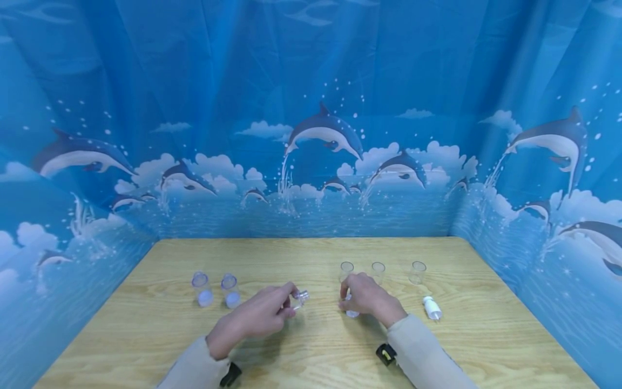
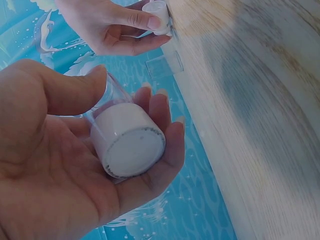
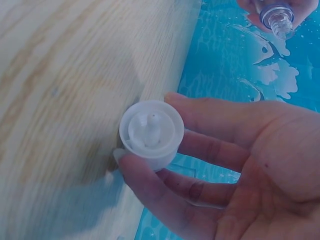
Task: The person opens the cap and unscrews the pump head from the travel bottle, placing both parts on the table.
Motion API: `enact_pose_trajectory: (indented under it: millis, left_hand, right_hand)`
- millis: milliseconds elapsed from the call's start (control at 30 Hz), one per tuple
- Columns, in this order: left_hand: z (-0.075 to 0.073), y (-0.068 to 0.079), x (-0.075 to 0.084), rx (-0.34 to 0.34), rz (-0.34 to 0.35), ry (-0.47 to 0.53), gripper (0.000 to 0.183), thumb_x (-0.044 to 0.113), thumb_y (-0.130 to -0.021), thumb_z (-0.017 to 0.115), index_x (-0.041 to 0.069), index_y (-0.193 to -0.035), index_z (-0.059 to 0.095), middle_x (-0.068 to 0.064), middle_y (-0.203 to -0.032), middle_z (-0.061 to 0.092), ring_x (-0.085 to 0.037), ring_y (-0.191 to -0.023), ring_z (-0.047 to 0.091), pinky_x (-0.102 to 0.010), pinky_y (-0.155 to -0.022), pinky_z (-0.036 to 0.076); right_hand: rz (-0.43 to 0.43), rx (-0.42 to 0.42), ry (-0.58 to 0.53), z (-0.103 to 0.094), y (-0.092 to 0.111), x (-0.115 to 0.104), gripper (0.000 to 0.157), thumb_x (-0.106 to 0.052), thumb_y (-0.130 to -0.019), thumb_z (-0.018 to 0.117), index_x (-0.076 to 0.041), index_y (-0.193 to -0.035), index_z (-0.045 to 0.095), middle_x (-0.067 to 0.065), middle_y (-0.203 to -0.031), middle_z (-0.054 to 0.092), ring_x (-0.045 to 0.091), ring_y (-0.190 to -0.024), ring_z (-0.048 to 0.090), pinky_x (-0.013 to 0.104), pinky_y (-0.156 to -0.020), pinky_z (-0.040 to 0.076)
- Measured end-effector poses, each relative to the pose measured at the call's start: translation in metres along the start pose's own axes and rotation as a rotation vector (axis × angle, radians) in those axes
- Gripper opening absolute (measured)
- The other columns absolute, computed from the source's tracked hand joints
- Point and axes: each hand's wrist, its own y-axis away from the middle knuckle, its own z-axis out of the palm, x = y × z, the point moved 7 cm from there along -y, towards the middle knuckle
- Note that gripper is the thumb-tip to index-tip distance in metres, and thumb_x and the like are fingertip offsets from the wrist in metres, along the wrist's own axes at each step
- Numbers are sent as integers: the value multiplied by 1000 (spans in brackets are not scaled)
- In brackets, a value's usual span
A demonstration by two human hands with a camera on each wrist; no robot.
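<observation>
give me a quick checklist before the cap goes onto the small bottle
1. Small bottle held firmly in the left hand: ok, thumb and fingers wrap round it.
2. White cap held in the right hand: ok, pinched between thumb and fingers with its open side showing.
3. Bottle neck uncovered: ok, the bare threaded mouth shows in the right wrist view.
4. Cap lined up with the neck: not ok, the hands are apart and the cap is down at the table.
5. Bottle upright: not ok, it lies tilted in the palm.
6. Bottle contents level: cannot tell.
</observation>
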Motion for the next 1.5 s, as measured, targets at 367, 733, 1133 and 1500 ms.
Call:
enact_pose_trajectory:
  millis: [367, 733, 1133, 1500]
  left_hand:
    - [1, 0, 0, -5, -15, 10, 30, 10, -100, 62, 5, -129, 58, 4, -92, 65, -3, -74, 54, -22, -67, 51]
    - [1, 0, -1, -5, -16, 8, 29, 11, -100, 62, 5, -129, 59, 4, -92, 65, -2, -73, 54, -21, -66, 51]
    - [2, 0, -2, -12, -29, 30, 30, 10, -100, 62, 5, -129, 58, 4, -92, 65, -3, -73, 55, -21, -65, 51]
    - [2, -1, -2, -19, -26, 28, 30, 10, -101, 62, 5, -130, 58, 4, -92, 65, -3, -71, 54, -21, -63, 50]
  right_hand:
    - [8, -13, -18, 0, -1, 2, 14, -16, -86, 83, -7, -92, 74, 11, -97, 70, 17, -72, 59, 28, -59, 51]
    - [14, -11, -8, 0, -1, 3, 14, -17, -86, 83, -7, -92, 75, 11, -99, 71, 17, -74, 59, 30, -63, 52]
    - [-2, -14, -10, -1, 0, 1, 13, -15, -86, 83, -7, -88, 73, 6, -88, 67, 16, -68, 56, 28, -59, 48]
    - [14, -19, -3, 0, -1, 2, 15, -18, -85, 84, -8, -89, 73, 5, -89, 67, 16, -70, 56, 29, -60, 48]
